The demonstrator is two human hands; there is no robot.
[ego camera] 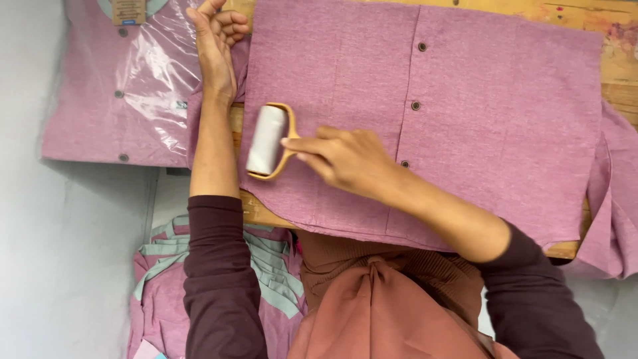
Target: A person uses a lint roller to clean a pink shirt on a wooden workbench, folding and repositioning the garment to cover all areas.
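A pink buttoned shirt (478, 113) lies spread flat over a wooden table (618, 73). My right hand (345, 159) grips the orange handle of a lint roller (267, 141), whose white roll rests on the shirt's left part. My left hand (216, 40) reaches to the shirt's far left edge, palm up, with fingers curled on the fabric there.
A folded pink shirt in a clear plastic bag (126, 86) lies at the far left. A stack of pink shirts with grey-green collars (159, 279) sits low at the left. More pink cloth (618, 199) hangs off the table's right edge.
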